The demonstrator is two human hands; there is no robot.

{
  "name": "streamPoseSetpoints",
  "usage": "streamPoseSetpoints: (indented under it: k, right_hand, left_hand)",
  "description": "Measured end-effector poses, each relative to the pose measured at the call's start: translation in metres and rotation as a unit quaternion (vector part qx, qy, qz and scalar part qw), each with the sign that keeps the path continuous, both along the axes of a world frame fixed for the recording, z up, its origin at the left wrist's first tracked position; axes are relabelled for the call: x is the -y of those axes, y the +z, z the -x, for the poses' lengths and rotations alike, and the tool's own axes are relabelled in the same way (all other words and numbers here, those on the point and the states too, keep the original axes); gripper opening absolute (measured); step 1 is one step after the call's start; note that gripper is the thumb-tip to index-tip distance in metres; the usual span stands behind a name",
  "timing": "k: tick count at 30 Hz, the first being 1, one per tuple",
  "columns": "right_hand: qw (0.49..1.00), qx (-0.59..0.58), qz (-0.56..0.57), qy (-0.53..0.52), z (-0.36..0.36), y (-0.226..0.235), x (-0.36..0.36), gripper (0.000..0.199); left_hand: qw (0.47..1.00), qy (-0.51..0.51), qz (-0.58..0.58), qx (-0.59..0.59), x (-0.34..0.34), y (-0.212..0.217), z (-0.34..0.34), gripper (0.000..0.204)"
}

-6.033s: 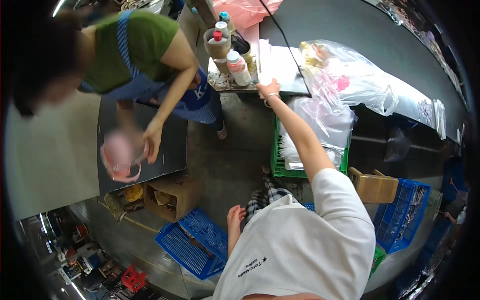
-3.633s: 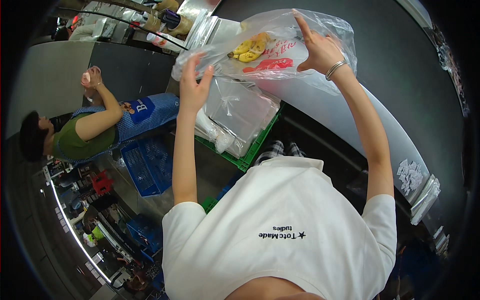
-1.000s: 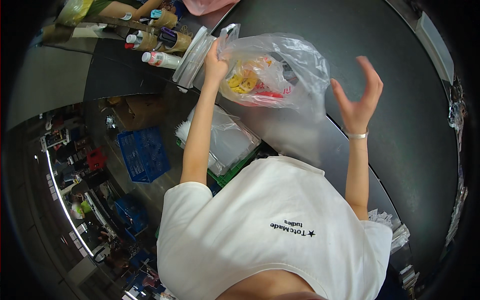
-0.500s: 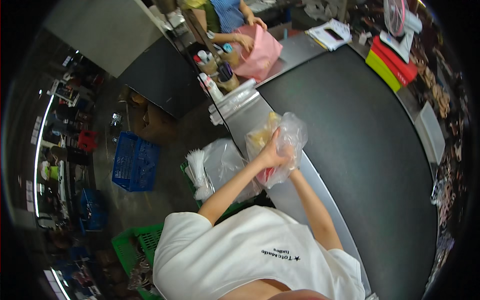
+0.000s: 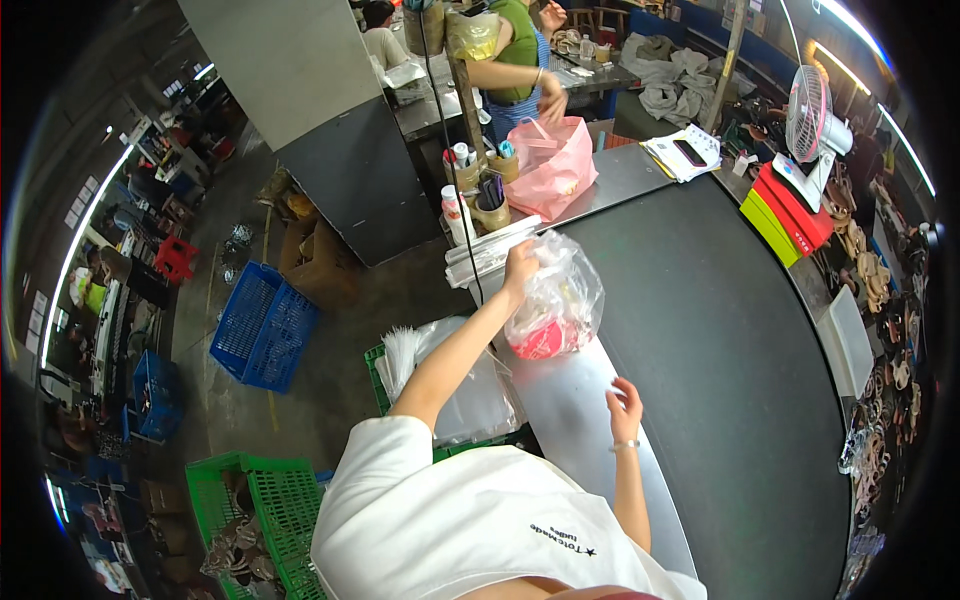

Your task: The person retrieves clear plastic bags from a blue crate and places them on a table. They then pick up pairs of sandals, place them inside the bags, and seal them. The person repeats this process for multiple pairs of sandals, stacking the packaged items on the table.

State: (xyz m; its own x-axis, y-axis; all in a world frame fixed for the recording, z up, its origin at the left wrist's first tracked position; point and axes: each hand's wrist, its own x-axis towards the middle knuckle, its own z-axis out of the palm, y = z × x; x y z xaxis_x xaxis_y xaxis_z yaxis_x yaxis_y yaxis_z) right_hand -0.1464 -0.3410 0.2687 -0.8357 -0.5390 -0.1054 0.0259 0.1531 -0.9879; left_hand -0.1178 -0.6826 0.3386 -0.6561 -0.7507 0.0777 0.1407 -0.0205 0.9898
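Note:
My left hand (image 5: 520, 268) grips the top of a clear plastic bag (image 5: 556, 305) with red and yellow items inside, holding it over the metal strip (image 5: 570, 420) at the near edge of the dark table (image 5: 720, 340). My right hand (image 5: 627, 405) hovers open over the metal strip, a little below the bag, touching nothing. A bracelet sits on that wrist.
A pink bag (image 5: 555, 165), cups of pens and bottles stand at the table's far end, where another person (image 5: 510, 50) works. A stack of clear bags (image 5: 460, 390) lies in a green crate. Blue crates (image 5: 262, 325), a fan (image 5: 810, 120) and coloured boxes (image 5: 785, 210) surround.
My right hand has let go of the bag and dropped toward the metal strip. My left hand alone now holds the bag by its top.

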Motion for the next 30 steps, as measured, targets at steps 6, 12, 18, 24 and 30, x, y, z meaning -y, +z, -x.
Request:
streamPoseSetpoints:
  k: [6, 12, 18, 24, 30]
  right_hand:
    - [0.988, 0.057, -0.075, -0.119, -0.026, -0.054, -0.101, 0.027]
    - [0.969, 0.081, -0.098, -0.212, -0.046, -0.085, -0.171, 0.024]
    - [0.969, 0.069, -0.094, -0.215, -0.048, -0.100, -0.188, 0.023]
    - [0.965, 0.059, -0.108, -0.231, -0.045, -0.101, -0.191, 0.021]
    - [0.954, 0.065, -0.146, -0.254, -0.059, -0.091, -0.197, 0.023]
  left_hand:
    - [0.979, 0.062, 0.189, 0.044, 0.035, 0.043, 0.043, 0.027]
    - [0.915, 0.155, 0.347, 0.136, 0.067, 0.118, 0.041, 0.031]
    - [0.795, 0.132, 0.559, 0.194, 0.134, 0.097, 0.038, 0.022]
    - [0.685, 0.102, 0.644, 0.324, 0.137, 0.040, 0.029, 0.015]
    - [0.517, 0.000, 0.639, 0.570, 0.128, -0.023, 0.000, 0.031]
